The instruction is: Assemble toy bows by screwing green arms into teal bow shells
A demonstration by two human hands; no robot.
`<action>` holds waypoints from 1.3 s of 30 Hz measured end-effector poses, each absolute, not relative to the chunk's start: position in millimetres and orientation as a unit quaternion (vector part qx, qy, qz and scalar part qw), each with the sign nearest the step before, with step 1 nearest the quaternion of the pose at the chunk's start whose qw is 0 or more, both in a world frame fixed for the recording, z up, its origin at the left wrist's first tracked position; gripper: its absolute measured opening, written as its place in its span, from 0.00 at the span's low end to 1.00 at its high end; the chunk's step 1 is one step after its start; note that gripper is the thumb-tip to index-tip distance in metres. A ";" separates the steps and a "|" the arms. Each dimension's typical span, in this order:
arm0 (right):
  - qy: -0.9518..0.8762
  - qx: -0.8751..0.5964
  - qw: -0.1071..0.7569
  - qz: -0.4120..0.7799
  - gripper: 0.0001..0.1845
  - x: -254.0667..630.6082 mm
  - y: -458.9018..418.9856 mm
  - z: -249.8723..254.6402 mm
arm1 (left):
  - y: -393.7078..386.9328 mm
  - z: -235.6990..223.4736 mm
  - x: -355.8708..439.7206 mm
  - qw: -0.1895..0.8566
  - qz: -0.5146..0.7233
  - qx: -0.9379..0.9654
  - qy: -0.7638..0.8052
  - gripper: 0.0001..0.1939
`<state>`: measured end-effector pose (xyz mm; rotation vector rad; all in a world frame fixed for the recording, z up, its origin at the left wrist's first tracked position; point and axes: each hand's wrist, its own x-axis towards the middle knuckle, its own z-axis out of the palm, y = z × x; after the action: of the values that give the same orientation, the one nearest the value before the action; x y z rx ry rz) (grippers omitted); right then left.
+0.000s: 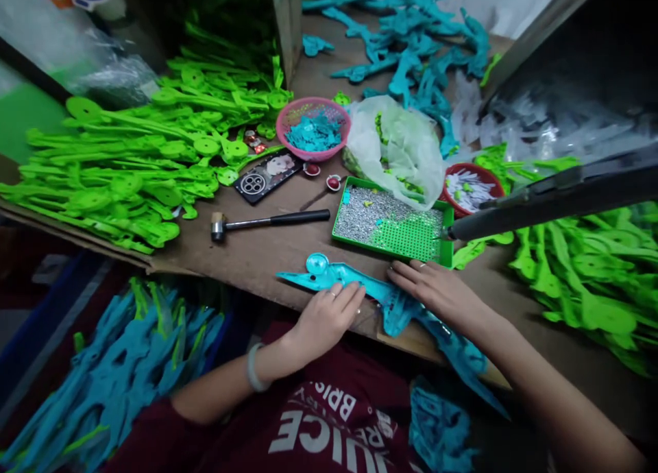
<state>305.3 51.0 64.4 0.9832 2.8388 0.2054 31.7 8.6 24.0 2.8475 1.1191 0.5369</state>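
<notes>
A long turquoise plastic part (373, 286), hollow side up, lies along the table's front edge, its right end sticking out past it. My left hand (329, 315) is closed over its left half, fingertips pressing on the rim. My right hand (442, 291) holds it near the middle, fingers laid across; the thumb is hidden beneath. Just beyond stands a green tray (411, 236) of small silvery screws, too small to make out singly. A dark rod-shaped tool (539, 195) reaches in from the right, its tip over the tray's right end.
A hammer (272, 219) and a phone (268, 175) lie on the left. Behind are a pink basket (288, 140) of turquoise pieces, a plastic bag (395, 144) and a red bowl (496, 185). Green parts (154, 144) pile up left and right, turquoise parts (411, 41) at the back.
</notes>
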 end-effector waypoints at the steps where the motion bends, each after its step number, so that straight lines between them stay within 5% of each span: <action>1: 0.944 0.313 0.069 0.071 0.11 305.1 53.1 65.0 | 5.8 23.7 29.1 0.017 0.178 0.916 0.359 0.19; 5: 0.938 0.337 0.012 0.075 0.08 313.0 43.7 84.8 | 1.3 25.5 24.5 0.021 0.194 0.909 0.367 0.17; 11: 0.724 0.675 -0.117 0.076 0.08 372.6 -26.1 118.4 | 6.2 25.8 28.5 0.043 0.201 0.911 0.357 0.18; 17: 0.537 0.839 -0.079 0.034 0.16 471.1 -97.2 115.4 | 12.8 32.7 22.9 0.153 0.226 0.895 0.353 0.18; 20: 0.541 0.831 -0.111 0.074 0.21 442.8 -102.5 129.5 | 16.9 58.1 19.4 0.239 0.274 0.857 0.366 0.19; 23: 0.543 0.756 -0.335 0.148 0.26 354.1 -86.4 144.1 | 13.3 98.5 30.1 0.266 0.312 0.835 0.367 0.20; 25: 0.600 0.637 -0.474 -0.101 0.29 290.4 -73.9 146.8 | 8.6 122.6 43.7 0.237 0.302 0.859 0.340 0.20; 28: 0.636 0.493 -0.463 -0.373 0.29 227.1 -57.3 138.0 | 5.7 141.1 54.9 0.158 0.224 0.899 0.342 0.20; 35: 0.698 0.398 -0.503 -0.319 0.09 194.0 -23.3 126.0 | -8.9 133.6 33.9 0.210 0.233 0.871 0.379 0.17; 39: 0.632 0.399 -0.478 -0.461 0.06 195.6 -19.6 126.9 | -2.4 134.2 24.4 0.330 0.296 0.798 0.409 0.19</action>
<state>195.6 -19.6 126.9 1.8802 2.9806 -2.1713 24.4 -2.4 134.2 2.0865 1.0690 0.7753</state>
